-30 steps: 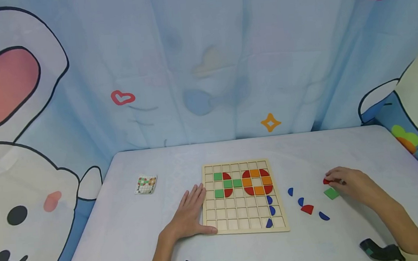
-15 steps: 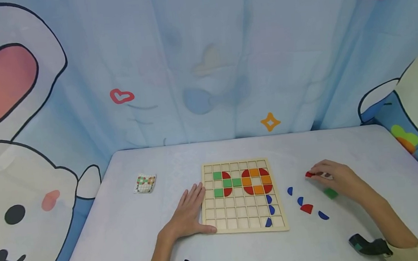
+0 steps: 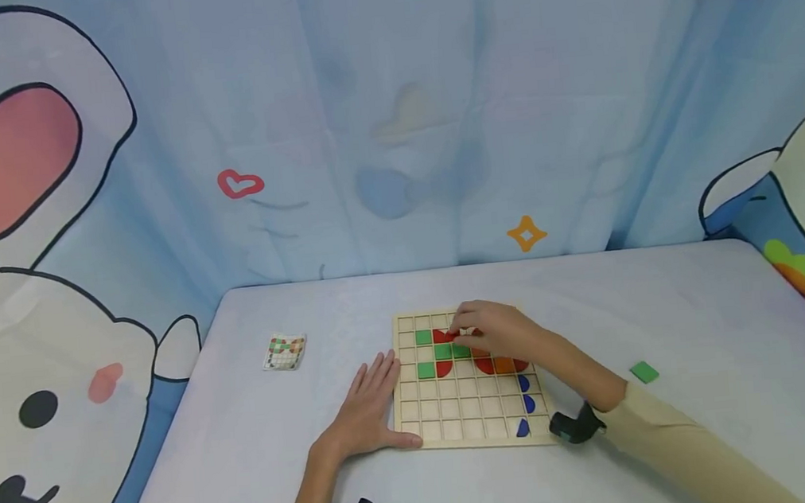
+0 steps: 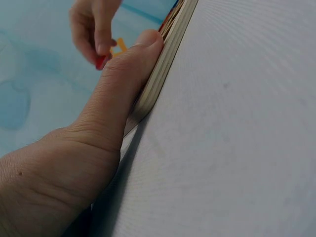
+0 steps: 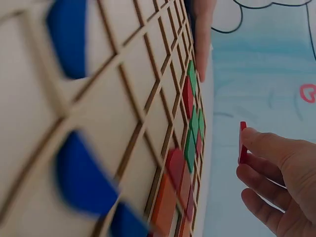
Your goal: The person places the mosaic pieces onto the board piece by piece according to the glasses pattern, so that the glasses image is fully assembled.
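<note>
A square wooden grid board [image 3: 459,408] lies on the white table, with green, red, orange and blue tiles in some of its cells. My left hand [image 3: 361,413] rests against its left side, fingers extended. The left thumb [image 4: 118,84] lies along the board's front corner in the left wrist view. Over the upper middle of the board, my right hand [image 3: 499,329] pinches a red tile with a curved edge [image 5: 242,143], held on edge between thumb and fingers, apart from the board in the right wrist view. This hand covers part of the orange and red tiles.
A small pattern card [image 3: 285,352] lies left of the board. To the right, a green square tile [image 3: 645,372] lies on the table. My right forearm [image 3: 585,371] crosses the board's right edge and hides the table there. A printed curtain [image 3: 391,125] hangs behind.
My right hand has carried the red tile leftward from the table's right side to above the board. Its forearm now hides the loose blue and red tiles. The left hand stays put.
</note>
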### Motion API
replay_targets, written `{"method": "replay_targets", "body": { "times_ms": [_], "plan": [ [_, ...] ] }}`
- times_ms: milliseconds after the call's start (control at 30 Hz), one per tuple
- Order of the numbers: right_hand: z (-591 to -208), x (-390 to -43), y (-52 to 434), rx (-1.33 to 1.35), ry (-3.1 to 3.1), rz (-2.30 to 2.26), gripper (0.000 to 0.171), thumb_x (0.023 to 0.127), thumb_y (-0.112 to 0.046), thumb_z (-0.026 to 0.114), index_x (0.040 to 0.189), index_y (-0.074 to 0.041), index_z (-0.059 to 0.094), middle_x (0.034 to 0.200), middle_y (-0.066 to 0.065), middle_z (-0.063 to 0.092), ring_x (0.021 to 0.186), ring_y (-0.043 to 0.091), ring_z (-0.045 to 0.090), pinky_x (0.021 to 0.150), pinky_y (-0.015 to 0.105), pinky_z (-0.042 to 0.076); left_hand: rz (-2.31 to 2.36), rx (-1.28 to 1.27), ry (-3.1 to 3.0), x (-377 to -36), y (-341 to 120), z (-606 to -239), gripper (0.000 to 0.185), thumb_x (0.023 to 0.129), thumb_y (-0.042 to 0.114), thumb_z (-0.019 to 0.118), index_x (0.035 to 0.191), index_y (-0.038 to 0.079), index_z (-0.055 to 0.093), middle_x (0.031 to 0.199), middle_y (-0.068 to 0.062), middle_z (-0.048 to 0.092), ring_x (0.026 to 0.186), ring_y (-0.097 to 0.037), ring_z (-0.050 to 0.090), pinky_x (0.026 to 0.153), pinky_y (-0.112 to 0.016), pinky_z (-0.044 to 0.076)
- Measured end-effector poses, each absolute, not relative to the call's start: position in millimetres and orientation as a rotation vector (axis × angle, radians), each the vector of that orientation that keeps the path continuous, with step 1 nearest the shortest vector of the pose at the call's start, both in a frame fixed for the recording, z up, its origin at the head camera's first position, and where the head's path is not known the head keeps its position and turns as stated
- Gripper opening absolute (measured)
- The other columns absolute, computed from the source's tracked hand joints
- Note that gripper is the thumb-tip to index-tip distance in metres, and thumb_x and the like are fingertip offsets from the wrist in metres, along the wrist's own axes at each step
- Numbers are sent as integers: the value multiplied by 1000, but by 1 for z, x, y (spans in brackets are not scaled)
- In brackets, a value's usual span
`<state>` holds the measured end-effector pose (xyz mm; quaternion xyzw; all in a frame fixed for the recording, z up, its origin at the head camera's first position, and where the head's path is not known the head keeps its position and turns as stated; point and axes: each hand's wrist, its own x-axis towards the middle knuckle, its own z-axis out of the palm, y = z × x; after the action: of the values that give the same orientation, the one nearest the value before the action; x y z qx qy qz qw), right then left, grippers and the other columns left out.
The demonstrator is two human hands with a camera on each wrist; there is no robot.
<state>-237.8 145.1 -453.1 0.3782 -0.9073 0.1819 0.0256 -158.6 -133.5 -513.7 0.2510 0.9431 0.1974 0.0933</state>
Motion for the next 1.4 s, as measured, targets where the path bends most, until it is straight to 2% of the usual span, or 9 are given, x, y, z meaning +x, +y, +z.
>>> {"method": "replay_targets", "body": {
  "times_ms": [233,400,667,1067,1233,1400],
  "plan": [
    [-457,-259,97,1312,-2822,502,11,89,-24,70,95,-16,75,95,-4,68,82,10,61,69,22,53,574,762,2815,-161,-133,-514,121,72,71,68,157,9,8,166,-5,2,154,-22,0,125,-49,7],
    [-460,-263,79,1309,-2819,403,12,89,-25,71,96,-15,75,96,-2,68,87,14,62,71,27,55,589,775,2802,-161,-133,-514,120,72,70,68,157,9,8,166,-4,2,154,-21,0,125,-49,6],
    [-464,-269,65,1279,-2891,316,12,89,-24,71,94,-14,75,93,-1,68,87,15,62,72,29,55,585,771,2794,-161,-133,-515,120,73,69,69,157,9,8,166,-4,1,154,-21,-1,125,-48,5],
    [-468,-268,62,1317,-2866,281,9,87,-20,73,81,-13,72,82,-2,63,73,10,53,62,21,47,605,770,2780,-161,-133,-515,120,73,67,71,157,9,7,166,-4,0,154,-21,-2,125,-49,4],
    [-462,-262,65,1344,-2863,237,8,88,-18,72,86,-12,77,95,2,69,87,16,61,71,25,55,607,772,2786,-159,-133,-514,121,72,67,71,157,9,8,166,-5,1,154,-22,0,125,-50,6],
    [-456,-252,77,1326,-2814,313,16,88,-19,71,103,-13,75,109,3,69,101,20,62,81,32,57,604,761,2791,-158,-134,-514,121,72,68,71,157,9,9,166,-5,2,154,-22,1,125,-50,6]
  ]
}}
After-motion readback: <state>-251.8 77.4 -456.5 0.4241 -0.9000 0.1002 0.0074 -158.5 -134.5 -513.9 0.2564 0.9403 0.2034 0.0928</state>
